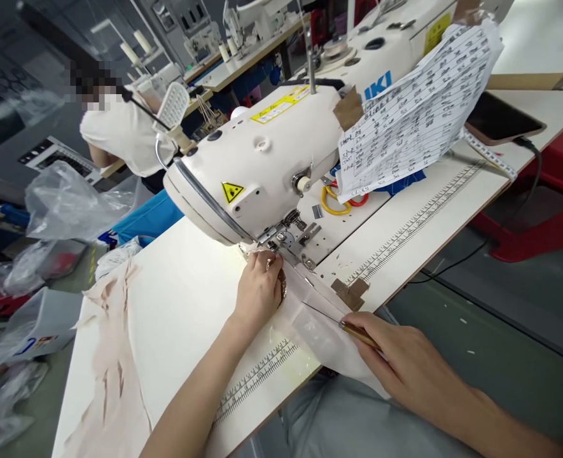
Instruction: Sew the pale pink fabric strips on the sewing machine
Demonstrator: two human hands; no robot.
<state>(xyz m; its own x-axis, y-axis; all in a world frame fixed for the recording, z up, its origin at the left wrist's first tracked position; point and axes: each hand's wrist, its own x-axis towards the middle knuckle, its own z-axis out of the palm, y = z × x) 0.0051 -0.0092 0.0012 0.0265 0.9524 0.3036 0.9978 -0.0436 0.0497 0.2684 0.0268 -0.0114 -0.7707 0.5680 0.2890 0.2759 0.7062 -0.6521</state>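
The left hand (259, 289) lies curled on the pale fabric (317, 334) right at the presser foot (281, 245) of the sewing machine (262, 165), fingertips bunched towards the needle. Whether they pinch the cloth or only press it down cannot be told, since the knuckles cover them. The right hand (405, 369) pinches a pointed tool (360, 335) between thumb and fingers, its thin tip laid flat across the fabric near the front edge of the worktop (190, 299). To guide this seam well, I would judge the left fingertips should stay beside the foot and never in front of the needle, while the tool holds the layer flat with a light touch (a hard push would likely drag or pucker so thin a cloth). The needle itself is lost behind the foot and hand, a brownish patch under the left palm is too small to identify, and the fabric's near end drops out of sight over the worktop edge
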